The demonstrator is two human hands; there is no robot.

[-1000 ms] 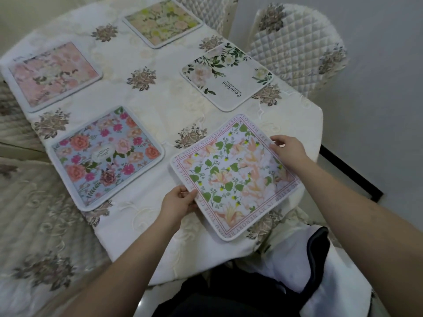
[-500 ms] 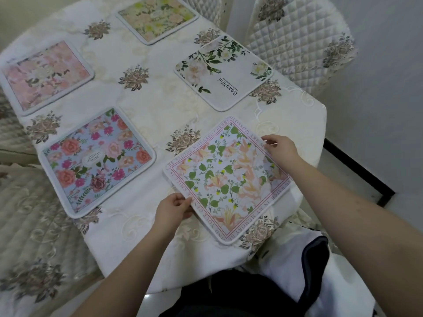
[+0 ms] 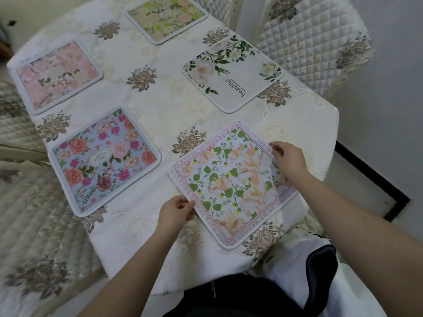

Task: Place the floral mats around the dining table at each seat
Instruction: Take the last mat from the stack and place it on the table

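A white mat with green leaves and a pink lettered border [image 3: 229,181] lies at the near right corner of the dining table [image 3: 160,106], turned like a diamond. My left hand [image 3: 176,210] pinches its near left edge. My right hand [image 3: 289,162] grips its far right corner, fingers resting on top. Several other floral mats lie flat: a blue one with pink roses [image 3: 104,161] to the left, a pale pink one [image 3: 57,75] at the far left, a yellow one [image 3: 166,17] at the back, and a white one reading "Beautiful" [image 3: 232,73] at the right.
A cream embroidered tablecloth covers the table. A quilted white chair [image 3: 315,40] stands at the far right, and another covered seat [image 3: 25,213] sits at the near left. A grey wall with a dark floor strip [image 3: 370,177] runs along the right.
Both hands have slid the leaf mat slightly along the table's near right corner while keeping hold. The view has shifted a little; the other mats stay put.
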